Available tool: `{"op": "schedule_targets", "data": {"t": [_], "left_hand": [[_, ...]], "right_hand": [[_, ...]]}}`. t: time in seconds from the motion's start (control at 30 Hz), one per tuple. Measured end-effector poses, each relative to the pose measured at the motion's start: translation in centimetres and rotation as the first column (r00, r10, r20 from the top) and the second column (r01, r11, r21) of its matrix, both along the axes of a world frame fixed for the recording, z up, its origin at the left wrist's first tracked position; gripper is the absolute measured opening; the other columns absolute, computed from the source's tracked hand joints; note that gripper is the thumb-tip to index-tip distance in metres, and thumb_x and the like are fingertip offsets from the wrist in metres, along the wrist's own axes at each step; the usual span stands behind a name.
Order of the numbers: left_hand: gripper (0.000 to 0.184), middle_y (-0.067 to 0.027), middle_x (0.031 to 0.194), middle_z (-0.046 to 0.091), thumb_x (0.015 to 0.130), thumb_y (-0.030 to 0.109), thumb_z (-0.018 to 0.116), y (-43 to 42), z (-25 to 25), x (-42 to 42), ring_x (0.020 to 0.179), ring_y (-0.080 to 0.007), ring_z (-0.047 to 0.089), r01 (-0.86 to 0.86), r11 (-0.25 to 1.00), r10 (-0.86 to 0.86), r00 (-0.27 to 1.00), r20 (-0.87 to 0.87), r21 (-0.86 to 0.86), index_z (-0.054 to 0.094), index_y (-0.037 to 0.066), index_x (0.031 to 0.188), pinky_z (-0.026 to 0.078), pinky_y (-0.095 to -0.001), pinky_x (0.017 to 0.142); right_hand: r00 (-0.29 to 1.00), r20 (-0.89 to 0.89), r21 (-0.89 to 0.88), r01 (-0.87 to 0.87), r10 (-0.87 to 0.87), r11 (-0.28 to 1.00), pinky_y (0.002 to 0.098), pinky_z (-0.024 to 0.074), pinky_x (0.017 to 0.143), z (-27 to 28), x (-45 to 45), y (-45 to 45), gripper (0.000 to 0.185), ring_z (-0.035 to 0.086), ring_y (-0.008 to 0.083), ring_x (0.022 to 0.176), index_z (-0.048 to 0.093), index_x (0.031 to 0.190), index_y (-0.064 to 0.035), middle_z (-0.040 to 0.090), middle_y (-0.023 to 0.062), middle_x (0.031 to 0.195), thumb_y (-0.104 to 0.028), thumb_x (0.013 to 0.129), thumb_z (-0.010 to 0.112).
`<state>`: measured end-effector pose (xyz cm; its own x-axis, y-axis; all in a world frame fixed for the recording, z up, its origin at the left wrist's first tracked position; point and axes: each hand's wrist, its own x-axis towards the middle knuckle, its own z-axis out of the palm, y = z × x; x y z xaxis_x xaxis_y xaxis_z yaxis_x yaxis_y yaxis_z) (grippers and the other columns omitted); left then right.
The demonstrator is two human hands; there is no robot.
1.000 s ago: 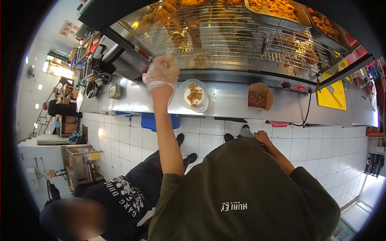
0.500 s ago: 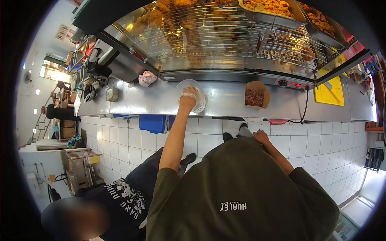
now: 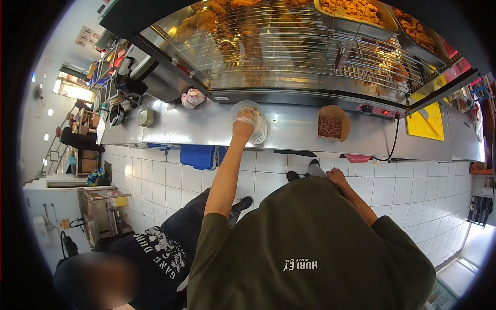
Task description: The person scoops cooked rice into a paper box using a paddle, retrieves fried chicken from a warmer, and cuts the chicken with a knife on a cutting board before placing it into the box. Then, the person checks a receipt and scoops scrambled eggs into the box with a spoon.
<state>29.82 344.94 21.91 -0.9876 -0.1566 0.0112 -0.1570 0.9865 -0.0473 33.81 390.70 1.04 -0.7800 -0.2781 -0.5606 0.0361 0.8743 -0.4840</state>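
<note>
Just above the middle of the frame, the left hand (image 3: 244, 121), in a clear glove, reaches into a round plastic bowl (image 3: 235, 108), covering most of its pale contents; its grip I cannot tell. Lower right of it, the right hand (image 3: 337, 177) is small, its grip unclear. Right of the bowl stands a brown paper box (image 3: 335, 110); above, the glass-fronted food warmer (image 3: 289, 97) is cut off by the top edge.

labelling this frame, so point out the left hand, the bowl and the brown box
left hand (image 3: 244, 120): head view, middle of the gloved hand
bowl (image 3: 262, 119): head view, right side of its wall
brown box (image 3: 332, 111): head view, its raised far flap
</note>
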Motion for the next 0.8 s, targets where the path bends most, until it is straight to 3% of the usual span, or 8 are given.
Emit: {"op": "schedule_targets", "data": {"t": [0.1, 0.2, 0.4, 0.5, 0.6, 0.67, 0.8], "left_hand": [[0.027, -0.0153, 0.118, 0.065, 0.093, 0.02, 0.053, -0.9, -2.6, -0.5, 0.108, -0.0313, 0.065, 0.038, 0.999, -0.036, 0.997, -0.074, 0.024, 0.066, 0.01, 0.114, 0.053, -0.0405, 0.09], [0.024, -0.0143, 0.118, 0.066, 0.093, 0.018, 0.053, -0.7, -2.6, -0.1, 0.108, -0.0309, 0.065, 0.04, 0.998, -0.045, 0.993, -0.104, -0.057, 0.067, 0.01, 0.111, 0.053, -0.0405, 0.089], [0.025, -0.017, 0.111, 0.068, 0.091, 0.023, 0.056, -1.3, -2.5, -0.6, 0.103, -0.0329, 0.065, -0.061, 0.998, 0.059, 0.997, 0.047, 0.027, 0.068, 0.007, 0.106, 0.052, -0.0425, 0.09], [0.027, -0.0199, 0.109, 0.068, 0.089, 0.026, 0.058, -1.0, -2.2, -0.2, 0.1, -0.0342, 0.066, -0.032, 0.996, 0.038, 0.996, -0.079, 0.083, 0.067, 0.005, 0.103, 0.052, -0.0416, 0.089], [0.027, -0.0215, 0.11, 0.067, 0.088, 0.025, 0.059, -1.6, -1.9, -0.6, 0.102, -0.0354, 0.064, -0.06, 0.984, 0.058, 0.998, 0.015, 0.169, 0.067, 0.003, 0.102, 0.051, -0.0403, 0.089], [0.028, -0.0215, 0.107, 0.067, 0.086, 0.025, 0.061, -2.6, -2.6, -0.4, 0.101, -0.0357, 0.064, -0.093, 0.992, 0.092, 0.996, 0.021, 0.09, 0.067, 0.003, 0.101, 0.05, -0.0412, 0.089], [0.031, -0.0219, 0.1, 0.067, 0.084, 0.028, 0.064, -3.8, -2.4, 0.2, 0.099, -0.0365, 0.063, -0.003, 0.993, 0.025, 0.982, -0.186, 0.117, 0.065, 0.0, 0.099, 0.05, -0.0441, 0.084]], "right_hand": [[1.0, 0.017, 0.003, 0.0, 0.0, 1.0, 0.0477, 0.0521, 0.088, 0.0, -0.1, 0.0, 0.045, 0.066, 0.0427, 0.096, 0.072, 0.091, -0.0014, 0.07, 0.0235, 0.099, -0.042, 0.083, 0.056], [1.0, 0.023, 0.002, -0.007, 0.007, 1.0, 0.0474, 0.0522, 0.088, -0.1, -0.2, -0.1, 0.044, 0.066, 0.0426, 0.097, 0.072, 0.091, -0.0016, 0.07, 0.0236, 0.1, -0.042, 0.083, 0.056], [0.999, 0.033, 0.015, 0.005, -0.005, 1.0, 0.0476, 0.0524, 0.087, 0.2, -0.1, 0.2, 0.044, 0.066, 0.0417, 0.096, 0.072, 0.092, -0.0016, 0.07, 0.0241, 0.098, -0.042, 0.082, 0.057], [0.996, 0.089, 0.013, 0.016, -0.017, 1.0, 0.0477, 0.0525, 0.087, -0.1, -0.3, 0.3, 0.044, 0.066, 0.0416, 0.096, 0.072, 0.093, -0.0015, 0.07, 0.0239, 0.098, -0.042, 0.082, 0.057], [0.993, 0.109, 0.009, 0.036, -0.036, 0.999, 0.0477, 0.0523, 0.087, 0.1, -0.3, 0.5, 0.044, 0.066, 0.0416, 0.096, 0.072, 0.093, -0.0016, 0.07, 0.0238, 0.099, -0.041, 0.082, 0.057], [0.995, 0.097, 0.02, 0.035, -0.037, 0.999, 0.0478, 0.0521, 0.088, 0.3, 0.0, 0.6, 0.044, 0.066, 0.0417, 0.097, 0.072, 0.093, -0.0015, 0.069, 0.0239, 0.1, -0.041, 0.082, 0.056], [0.997, 0.082, 0.032, -0.01, 0.007, 0.999, 0.0478, 0.0516, 0.089, -0.1, -0.2, 0.5, 0.044, 0.065, 0.042, 0.099, 0.072, 0.094, -0.0016, 0.069, 0.0241, 0.102, -0.041, 0.082, 0.056]]}}
